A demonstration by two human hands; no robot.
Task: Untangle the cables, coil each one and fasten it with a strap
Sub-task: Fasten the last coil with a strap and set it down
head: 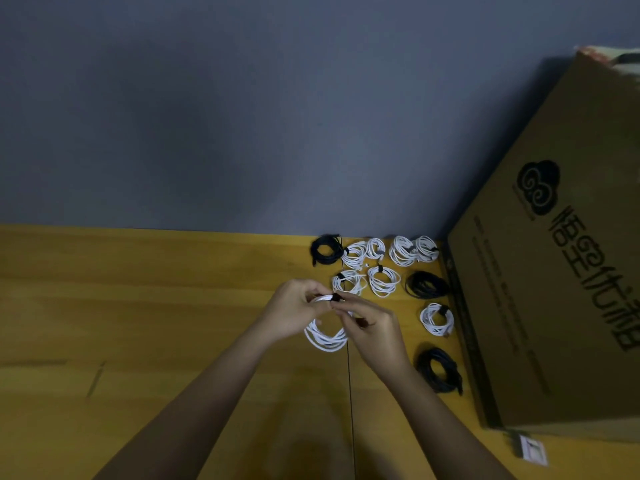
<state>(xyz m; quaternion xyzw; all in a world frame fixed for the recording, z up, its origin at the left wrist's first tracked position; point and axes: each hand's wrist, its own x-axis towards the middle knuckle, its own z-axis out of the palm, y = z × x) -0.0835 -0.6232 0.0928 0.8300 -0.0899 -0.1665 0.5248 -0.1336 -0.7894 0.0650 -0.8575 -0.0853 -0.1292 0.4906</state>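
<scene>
White cable coil (325, 336) between both hands, left hand (294, 311) gripping it, right hand (372, 323) pinching black strap (335, 297)

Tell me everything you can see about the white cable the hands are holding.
The white cable is thin and smooth, wound into a round coil of several loops, held above the wooden table. The left hand grips its upper left part; the right hand pinches a black strap at the top of the coil. The lower loops hang free between the wrists. Its plugs are not visible.

Coiled cables (382, 280) lie on the table (138, 306), left of the box (554, 306).
</scene>
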